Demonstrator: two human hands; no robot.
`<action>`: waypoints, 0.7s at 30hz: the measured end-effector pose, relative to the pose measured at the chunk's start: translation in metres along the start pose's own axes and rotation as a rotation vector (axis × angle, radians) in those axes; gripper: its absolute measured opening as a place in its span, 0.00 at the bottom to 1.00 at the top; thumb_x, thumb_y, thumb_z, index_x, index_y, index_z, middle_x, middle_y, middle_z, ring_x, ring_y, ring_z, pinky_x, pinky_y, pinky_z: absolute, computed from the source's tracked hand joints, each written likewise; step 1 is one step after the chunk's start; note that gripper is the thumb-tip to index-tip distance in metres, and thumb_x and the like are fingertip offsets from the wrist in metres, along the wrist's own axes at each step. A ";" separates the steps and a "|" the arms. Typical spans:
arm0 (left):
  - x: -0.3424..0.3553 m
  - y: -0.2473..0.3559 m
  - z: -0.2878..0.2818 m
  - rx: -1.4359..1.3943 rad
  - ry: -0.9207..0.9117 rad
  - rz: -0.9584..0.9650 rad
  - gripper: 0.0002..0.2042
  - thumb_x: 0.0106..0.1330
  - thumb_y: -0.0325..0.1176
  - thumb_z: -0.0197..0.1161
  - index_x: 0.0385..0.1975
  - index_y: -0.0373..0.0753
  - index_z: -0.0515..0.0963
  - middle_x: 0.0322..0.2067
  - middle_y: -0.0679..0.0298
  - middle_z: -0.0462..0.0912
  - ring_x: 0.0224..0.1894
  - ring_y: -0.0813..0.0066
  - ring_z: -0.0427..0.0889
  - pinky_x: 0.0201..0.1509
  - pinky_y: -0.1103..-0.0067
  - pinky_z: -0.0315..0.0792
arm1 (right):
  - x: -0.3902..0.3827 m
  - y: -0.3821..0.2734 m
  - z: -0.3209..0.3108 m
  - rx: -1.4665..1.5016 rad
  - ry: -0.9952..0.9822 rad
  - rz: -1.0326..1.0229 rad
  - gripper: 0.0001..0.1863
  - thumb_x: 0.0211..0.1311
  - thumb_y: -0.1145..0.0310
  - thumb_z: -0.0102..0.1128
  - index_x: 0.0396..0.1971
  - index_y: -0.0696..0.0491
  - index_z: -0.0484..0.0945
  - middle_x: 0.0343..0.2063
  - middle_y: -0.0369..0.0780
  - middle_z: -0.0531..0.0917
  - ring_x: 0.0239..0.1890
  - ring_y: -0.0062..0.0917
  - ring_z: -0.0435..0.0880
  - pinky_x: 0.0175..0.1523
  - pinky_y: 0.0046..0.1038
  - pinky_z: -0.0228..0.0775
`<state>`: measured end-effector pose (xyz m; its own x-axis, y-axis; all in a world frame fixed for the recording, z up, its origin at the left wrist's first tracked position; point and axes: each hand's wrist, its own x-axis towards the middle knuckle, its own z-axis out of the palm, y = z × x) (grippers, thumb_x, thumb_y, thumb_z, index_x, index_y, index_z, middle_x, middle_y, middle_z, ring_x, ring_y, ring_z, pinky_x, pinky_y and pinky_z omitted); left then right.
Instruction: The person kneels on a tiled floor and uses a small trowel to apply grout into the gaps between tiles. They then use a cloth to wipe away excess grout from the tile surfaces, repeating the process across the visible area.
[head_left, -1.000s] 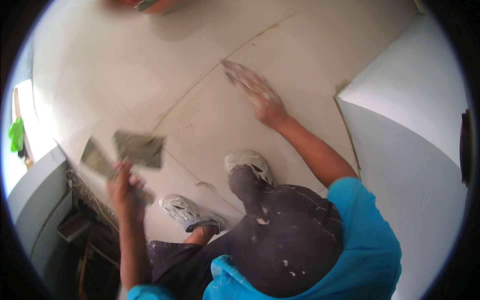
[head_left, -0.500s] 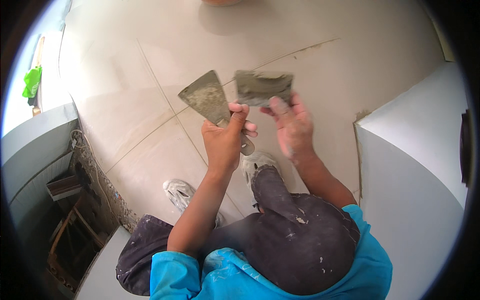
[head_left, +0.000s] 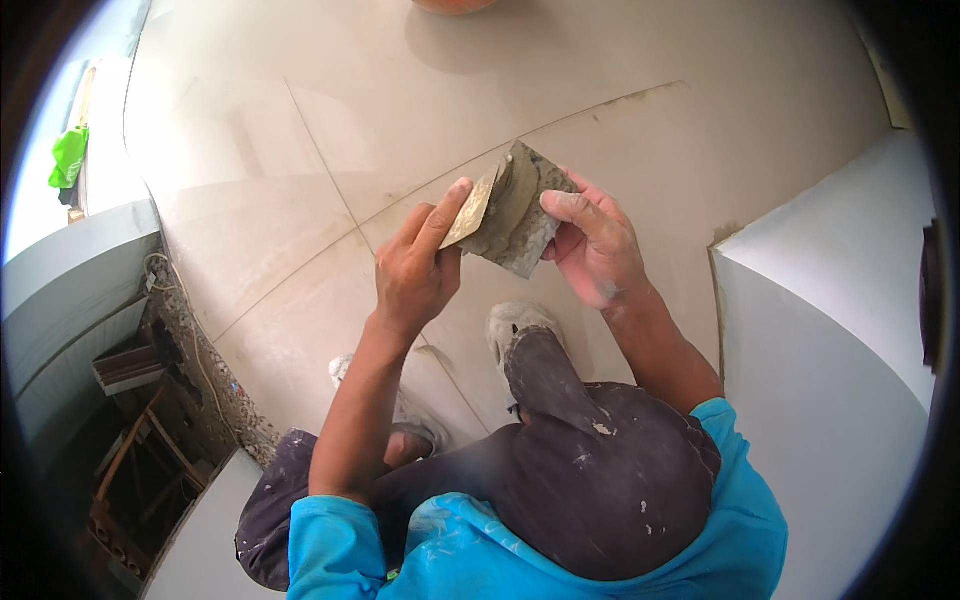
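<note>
My left hand (head_left: 412, 270) is closed around a putty knife, whose handle is hidden in the grip. Its mortar-coated blade (head_left: 474, 212) tilts against the face of a small rectangular plate (head_left: 534, 236), likely a piece of tile. Thick grey-green mortar (head_left: 518, 195) lies in a ridge across that plate beside the blade. The plate's right edge is pinched between thumb and fingers of my right hand (head_left: 603, 245). Both tools are held up over the floor, in front of my shoes.
Pale floor tiles (head_left: 290, 260) with dark joints spread below. An orange rounded vessel (head_left: 455, 5) shows at the far edge. To the right stands a pale grey block (head_left: 810, 330). At left, a rubble strip (head_left: 205, 365) with a cable borders a dark opening; a green bag-like thing (head_left: 68, 157) hangs beyond.
My hands have come together. The putty knife, earlier held apart with its blade facing up, has turned and now meets the plate. The plate has tilted and the mortar on it is ridged.
</note>
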<state>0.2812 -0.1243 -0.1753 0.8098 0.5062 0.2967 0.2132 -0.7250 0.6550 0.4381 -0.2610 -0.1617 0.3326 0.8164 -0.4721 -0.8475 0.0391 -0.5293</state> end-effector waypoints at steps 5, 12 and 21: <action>-0.005 -0.003 -0.007 0.152 -0.050 -0.032 0.30 0.51 0.17 0.61 0.58 0.43 0.75 0.26 0.62 0.75 0.22 0.67 0.75 0.27 0.73 0.72 | -0.004 0.002 0.004 -0.030 0.004 -0.054 0.20 0.63 0.66 0.58 0.53 0.58 0.73 0.40 0.35 0.81 0.38 0.17 0.78 0.41 0.23 0.69; -0.008 0.007 0.006 -0.540 -0.114 -0.602 0.24 0.70 0.30 0.56 0.63 0.44 0.57 0.37 0.62 0.74 0.27 0.79 0.74 0.23 0.80 0.71 | 0.001 0.009 0.010 0.107 0.070 -0.177 0.16 0.66 0.69 0.58 0.52 0.55 0.73 0.41 0.35 0.81 0.41 0.18 0.78 0.44 0.25 0.70; -0.006 0.009 0.019 -0.990 -0.183 -1.025 0.23 0.73 0.54 0.47 0.56 0.44 0.59 0.30 0.63 0.75 0.25 0.78 0.75 0.18 0.81 0.69 | 0.013 0.044 0.015 -0.207 0.108 -0.111 0.22 0.64 0.67 0.62 0.56 0.57 0.70 0.47 0.37 0.80 0.49 0.19 0.76 0.55 0.28 0.68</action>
<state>0.2881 -0.1431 -0.1839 0.6084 0.4756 -0.6353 0.3355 0.5713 0.7490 0.3989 -0.2397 -0.1810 0.4708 0.7468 -0.4697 -0.7044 -0.0024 -0.7098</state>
